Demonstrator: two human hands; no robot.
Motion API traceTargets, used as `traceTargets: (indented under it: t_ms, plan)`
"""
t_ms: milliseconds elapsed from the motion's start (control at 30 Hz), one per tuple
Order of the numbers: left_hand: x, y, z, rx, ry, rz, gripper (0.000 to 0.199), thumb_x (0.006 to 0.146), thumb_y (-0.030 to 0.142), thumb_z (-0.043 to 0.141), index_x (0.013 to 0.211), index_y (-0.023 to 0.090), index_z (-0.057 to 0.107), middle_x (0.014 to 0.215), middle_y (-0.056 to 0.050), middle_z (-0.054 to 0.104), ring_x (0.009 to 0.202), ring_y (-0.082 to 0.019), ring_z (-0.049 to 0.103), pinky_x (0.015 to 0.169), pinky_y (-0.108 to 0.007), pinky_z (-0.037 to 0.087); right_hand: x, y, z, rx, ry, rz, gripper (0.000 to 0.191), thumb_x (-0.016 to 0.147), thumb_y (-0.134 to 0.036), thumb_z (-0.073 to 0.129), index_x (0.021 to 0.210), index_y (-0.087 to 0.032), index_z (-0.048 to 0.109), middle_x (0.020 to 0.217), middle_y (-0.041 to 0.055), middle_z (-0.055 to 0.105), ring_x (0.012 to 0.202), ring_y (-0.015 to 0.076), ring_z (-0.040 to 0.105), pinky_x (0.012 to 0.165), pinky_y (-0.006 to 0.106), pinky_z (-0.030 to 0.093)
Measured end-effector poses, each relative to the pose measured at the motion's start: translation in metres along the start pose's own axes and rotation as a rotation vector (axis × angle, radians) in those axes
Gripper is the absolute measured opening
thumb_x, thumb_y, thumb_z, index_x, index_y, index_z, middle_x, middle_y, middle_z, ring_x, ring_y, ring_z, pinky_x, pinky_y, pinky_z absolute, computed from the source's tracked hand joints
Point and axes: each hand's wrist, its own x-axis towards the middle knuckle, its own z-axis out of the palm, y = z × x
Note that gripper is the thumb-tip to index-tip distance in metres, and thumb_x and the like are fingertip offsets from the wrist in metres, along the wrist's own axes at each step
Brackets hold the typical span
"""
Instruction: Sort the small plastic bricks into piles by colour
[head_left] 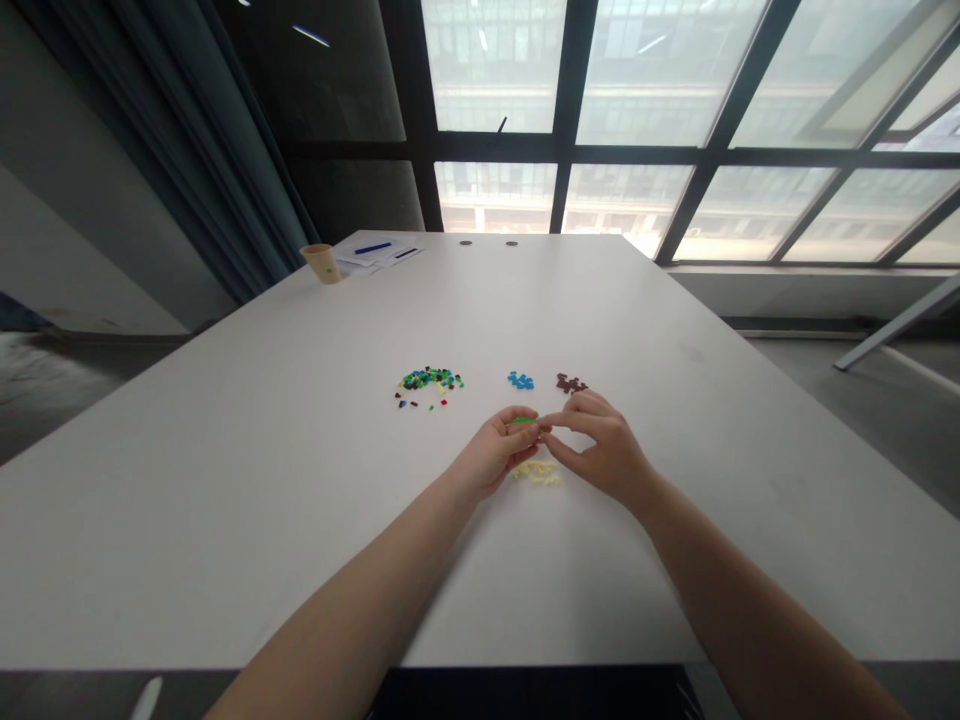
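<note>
My left hand (504, 450) is closed, thumb and fingers curled together over the table. A bit of small green toy brick (524, 420) shows between its fingers, and a trace of red shows at the fingertips. From the other side my right hand (600, 440) meets it, thumb and index finger bent toward each other at the left fingertips. What the right fingertips pinch is too small and covered to make out. Pale yellow bricks (541, 473) lie just below the hands. Beyond them lie a small group of blue bricks (520, 380) and one of dark brown bricks (570, 383).
A mixed heap of small coloured bricks (429, 379) lies left of the blue group, a few pieces scattered before it. Far left on the white table (300, 450) stand a paper cup (322, 263) and papers (382, 258) with a blue pen (373, 248). Windows rise behind.
</note>
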Motion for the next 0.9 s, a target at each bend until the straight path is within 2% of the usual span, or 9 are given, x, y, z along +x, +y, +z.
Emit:
traceTargets:
  t_ms: [133, 233, 300, 367, 467, 533, 667, 900]
  plan:
    - [0.002, 0.000, 0.000, 0.062, 0.018, 0.051, 0.038, 0.055, 0.027, 0.079, 0.082, 0.017, 0.055, 0.069, 0.002, 0.065, 0.066, -0.009, 0.059, 0.073, -0.024, 0.043, 0.000, 0.002, -0.002, -0.015, -0.021, 0.002, 0.013, 0.077, -0.015, 0.057, 0.082, -0.021, 0.068, 0.067, 0.0006, 0.053, 0.068, 0.0139, 0.050, 0.070, 0.029, 0.043]
    - [0.006, 0.008, -0.008, 0.264, 0.078, 0.201, 0.029, 0.061, 0.026, 0.074, 0.081, 0.017, 0.055, 0.074, -0.002, 0.067, 0.073, -0.013, 0.061, 0.079, -0.030, 0.044, -0.001, 0.012, 0.000, -0.046, -0.028, 0.068, 0.011, 0.077, -0.016, 0.057, 0.079, -0.020, 0.068, 0.068, 0.0014, 0.055, 0.071, 0.0145, 0.052, 0.072, 0.029, 0.042]
    - [0.009, 0.019, -0.020, 0.549, 0.208, 0.330, 0.016, 0.068, 0.022, 0.066, 0.079, 0.018, 0.054, 0.079, -0.004, 0.067, 0.078, -0.016, 0.061, 0.081, -0.033, 0.044, -0.003, 0.022, 0.004, -0.093, -0.051, 0.180, 0.011, 0.076, -0.016, 0.058, 0.076, -0.020, 0.069, 0.067, 0.0012, 0.055, 0.070, 0.0149, 0.052, 0.070, 0.028, 0.041]
    - [0.011, 0.029, -0.037, 0.960, 0.408, 0.438, 0.007, 0.073, 0.017, 0.056, 0.080, 0.018, 0.057, 0.089, -0.007, 0.065, 0.084, -0.019, 0.059, 0.085, -0.037, 0.042, -0.007, 0.034, 0.010, -0.146, -0.098, 0.307, 0.011, 0.075, -0.017, 0.059, 0.075, -0.020, 0.070, 0.066, 0.0007, 0.053, 0.067, 0.0146, 0.051, 0.065, 0.028, 0.040]
    - [0.014, 0.038, -0.063, 1.451, 0.658, 0.401, 0.017, 0.074, 0.012, 0.051, 0.087, 0.016, 0.060, 0.103, -0.013, 0.060, 0.099, -0.027, 0.052, 0.091, -0.043, 0.037, -0.012, 0.048, 0.021, -0.198, -0.167, 0.408, 0.013, 0.076, -0.019, 0.058, 0.075, -0.021, 0.071, 0.068, 0.0011, 0.054, 0.065, 0.0140, 0.050, 0.064, 0.027, 0.039]
    - [0.016, 0.039, -0.075, 1.621, 0.723, 0.315, 0.021, 0.075, 0.013, 0.049, 0.092, 0.016, 0.061, 0.105, -0.015, 0.058, 0.100, -0.029, 0.051, 0.089, -0.044, 0.038, -0.013, 0.054, 0.029, -0.213, -0.200, 0.433, 0.014, 0.076, -0.020, 0.058, 0.076, -0.021, 0.072, 0.070, 0.0016, 0.055, 0.066, 0.0139, 0.050, 0.065, 0.028, 0.039]
    - [0.021, 0.035, -0.084, 1.740, 0.707, 0.243, 0.026, 0.076, 0.013, 0.045, 0.096, 0.015, 0.062, 0.103, -0.016, 0.058, 0.094, -0.028, 0.053, 0.084, -0.041, 0.040, -0.014, 0.058, 0.038, -0.212, -0.230, 0.442, 0.015, 0.076, -0.020, 0.058, 0.076, -0.022, 0.072, 0.070, 0.0015, 0.056, 0.065, 0.0133, 0.051, 0.063, 0.027, 0.038]
    - [0.027, 0.036, -0.090, 1.690, 0.644, 0.268, 0.024, 0.072, 0.006, 0.042, 0.082, 0.013, 0.064, 0.092, -0.014, 0.062, 0.085, -0.025, 0.056, 0.080, -0.035, 0.041, -0.014, 0.059, 0.033, -0.190, -0.173, 0.402, 0.017, 0.078, -0.022, 0.057, 0.080, -0.023, 0.073, 0.067, 0.0016, 0.057, 0.062, 0.0134, 0.051, 0.062, 0.027, 0.040]
